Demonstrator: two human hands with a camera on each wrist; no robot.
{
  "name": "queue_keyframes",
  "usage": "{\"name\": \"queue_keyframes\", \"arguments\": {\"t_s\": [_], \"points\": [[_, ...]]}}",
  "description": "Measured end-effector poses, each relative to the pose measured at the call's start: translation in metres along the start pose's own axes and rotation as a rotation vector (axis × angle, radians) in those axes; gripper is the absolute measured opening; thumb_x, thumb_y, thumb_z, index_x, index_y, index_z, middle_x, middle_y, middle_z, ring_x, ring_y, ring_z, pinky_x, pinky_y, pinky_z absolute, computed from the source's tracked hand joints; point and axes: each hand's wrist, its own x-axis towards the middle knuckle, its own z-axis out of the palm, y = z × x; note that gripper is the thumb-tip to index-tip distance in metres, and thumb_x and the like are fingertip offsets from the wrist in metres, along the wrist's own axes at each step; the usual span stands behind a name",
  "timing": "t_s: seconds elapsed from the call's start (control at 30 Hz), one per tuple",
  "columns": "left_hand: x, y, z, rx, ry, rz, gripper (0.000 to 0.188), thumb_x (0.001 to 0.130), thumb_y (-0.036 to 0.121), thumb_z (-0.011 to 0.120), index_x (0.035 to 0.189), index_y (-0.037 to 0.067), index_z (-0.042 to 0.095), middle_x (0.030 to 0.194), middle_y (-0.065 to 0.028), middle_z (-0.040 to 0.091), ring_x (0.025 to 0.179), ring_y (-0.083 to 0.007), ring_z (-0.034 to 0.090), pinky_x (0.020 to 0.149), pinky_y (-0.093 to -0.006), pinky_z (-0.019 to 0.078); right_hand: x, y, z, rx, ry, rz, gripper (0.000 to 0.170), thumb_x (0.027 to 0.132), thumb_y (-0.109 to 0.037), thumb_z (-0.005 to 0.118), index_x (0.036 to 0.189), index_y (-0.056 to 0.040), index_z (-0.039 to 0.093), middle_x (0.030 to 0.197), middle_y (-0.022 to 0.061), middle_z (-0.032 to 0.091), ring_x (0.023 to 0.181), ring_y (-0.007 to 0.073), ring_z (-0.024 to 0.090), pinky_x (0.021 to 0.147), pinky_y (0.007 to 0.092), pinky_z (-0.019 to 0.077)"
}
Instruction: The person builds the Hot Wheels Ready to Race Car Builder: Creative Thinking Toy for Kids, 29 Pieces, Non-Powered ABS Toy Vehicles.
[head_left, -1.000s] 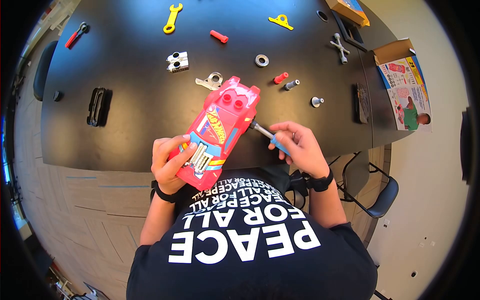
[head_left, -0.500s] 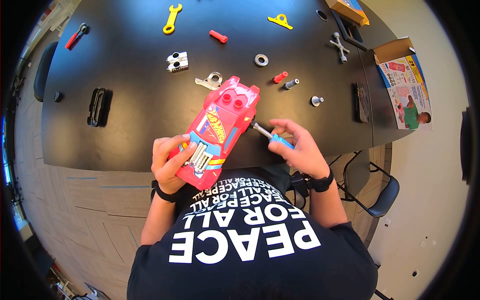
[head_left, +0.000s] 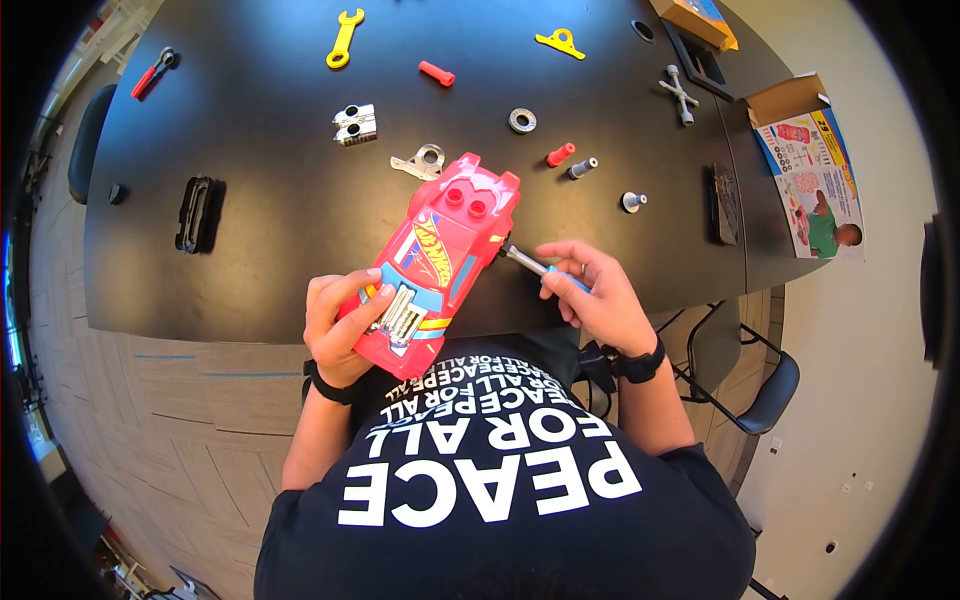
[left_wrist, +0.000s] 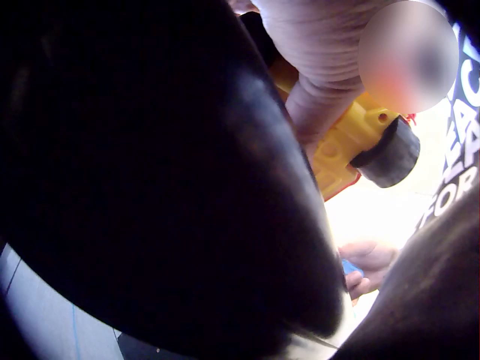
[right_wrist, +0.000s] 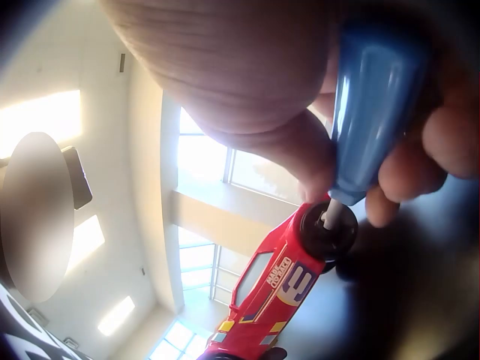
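Note:
My left hand (head_left: 338, 325) grips a red toy car (head_left: 450, 245) at its engine end, tilted over the table's front edge. In the left wrist view its yellow underside (left_wrist: 352, 142) and a black wheel (left_wrist: 394, 154) show. The right hand (head_left: 605, 300) holds a screwdriver by its blue handle (right_wrist: 375, 112) between thumb and fingers. Its grey shaft (head_left: 527, 262) reaches to the car's right side, and in the right wrist view the tip meets the middle of a black wheel (right_wrist: 328, 229).
On the black table (head_left: 280, 240) lie a yellow wrench (head_left: 345, 38), a silver engine block (head_left: 356, 124), a silver bracket (head_left: 420, 162), a red bolt (head_left: 562, 155), a grey ring (head_left: 522, 121) and a grey cross wrench (head_left: 680, 97). A printed box (head_left: 808, 165) stands at the right edge.
The right hand's fingers have shifted on the blue handle, loosening and closing round it again. The car and the left hand stay in place, and the shaft stays at the wheel.

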Motion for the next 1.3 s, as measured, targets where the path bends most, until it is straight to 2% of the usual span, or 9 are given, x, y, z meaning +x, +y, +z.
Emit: {"name": "queue_keyframes", "arguments": {"t_s": [0.1,0.17,0.4,0.47,0.63,0.83,1.13,1.2,1.3], "points": [[0.0,0.001,0.0,-0.001,0.002,-0.003,0.049,0.07,0.015,0.098,0.118,0.012,0.085,0.124,-0.0105,0.077,0.097,-0.0262,0.066,0.084,-0.0382,0.0545,0.001,-0.001,-0.003,0.108,-0.102,0.211,0.047,0.099,-0.014,0.084,0.139,0.0012,0.066,0.097,0.0004,0.07,0.077,0.0047,0.06,0.07,0.0231,0.0491],[0.0,0.0,0.0,-0.001,0.004,-0.003,0.049,0.07,0.015,0.098,0.118,0.012,0.085,0.124,-0.0104,0.077,0.097,-0.0262,0.066,0.084,-0.0383,0.0545,0.001,0.007,0.002,-0.105,-0.044,-0.11,0.044,0.101,-0.016,0.083,0.138,0.0019,0.066,0.096,-0.0002,0.07,0.081,0.0071,0.06,0.076,0.0255,0.0501],[0.0,0.0,-0.001,-0.008,0.019,-0.031,0.048,0.07,0.014,0.098,0.116,0.011,0.084,0.124,-0.0109,0.077,0.096,-0.0262,0.067,0.084,-0.0375,0.0542,0.0,0.007,-0.017,-0.324,-0.071,-0.066,0.025,0.1,-0.015,0.08,0.12,-0.0027,0.072,0.095,0.0028,0.07,0.082,0.0116,0.063,0.078,0.0294,0.0514],[-0.001,0.0,0.0,-0.012,0.025,-0.052,0.048,0.069,0.013,0.098,0.116,0.01,0.084,0.124,-0.0111,0.078,0.096,-0.0262,0.067,0.084,-0.0371,0.054,0.006,0.012,-0.022,-0.399,0.166,-0.158,0.019,0.098,-0.011,0.079,0.114,-0.0044,0.071,0.093,0.007,0.072,0.083,0.017,0.067,0.077,0.0317,0.0527],[-0.003,-0.002,-0.003,-0.112,0.037,-0.153,0.041,0.079,0.004,0.092,0.117,0.002,0.08,0.127,-0.0167,0.076,0.104,-0.0261,0.07,0.091,-0.0367,0.056,0.028,0.012,-0.024,-0.836,0.422,-0.345,0.048,0.097,-0.014,0.08,0.144,-0.0139,0.071,0.149,0.0227,0.061,0.108,0.0432,0.073,0.089,0.0489,0.0607],[-0.001,-0.007,-0.001,-0.184,0.085,-0.253,0.044,0.08,0.005,0.095,0.121,0.001,0.078,0.128,-0.0179,0.075,0.108,-0.0255,0.073,0.094,-0.0361,0.0582,0.06,0.028,-0.029,-0.942,0.464,-0.437,0.058,0.099,-0.015,0.077,0.156,-0.0149,0.063,0.161,0.0289,0.054,0.115,0.0459,0.072,0.092,0.0509,0.0612],[0.004,-0.005,-0.004,-0.189,0.101,-0.296,0.048,0.078,0.005,0.096,0.122,0.0,0.078,0.126,-0.0188,0.076,0.11,-0.0285,0.076,0.096,-0.037,0.0595,0.064,0.029,-0.036,-0.82,0.486,-0.423,0.055,0.09,-0.006,0.085,0.143,-0.0067,0.068,0.14,0.0172,0.069,0.11,0.0449,0.07,0.093,0.0482,0.0583],[0.006,-0.004,-0.004,-0.19,0.107,-0.299,0.048,0.077,0.006,0.097,0.122,0.0,0.079,0.125,-0.0186,0.076,0.11,-0.0288,0.076,0.096,-0.0373,0.0595,0.057,0.026,-0.031,-0.783,0.5,-0.541,0.044,0.091,-0.002,0.083,0.133,-0.0036,0.072,0.118,0.0152,0.074,0.102,0.0383,0.073,0.088,0.0436,0.0576],[0.006,-0.005,-0.004,-0.191,0.111,-0.326,0.048,0.076,0.005,0.097,0.121,0.001,0.079,0.125,-0.018,0.076,0.11,-0.0279,0.076,0.095,-0.0367,0.0597,0.017,-0.011,-0.007,-0.179,0.262,-0.347,0.023,0.099,0.002,0.079,0.121,0.0002,0.078,0.097,0.0039,0.075,0.089,0.0108,0.07,0.081,0.0267,0.0518]]}}
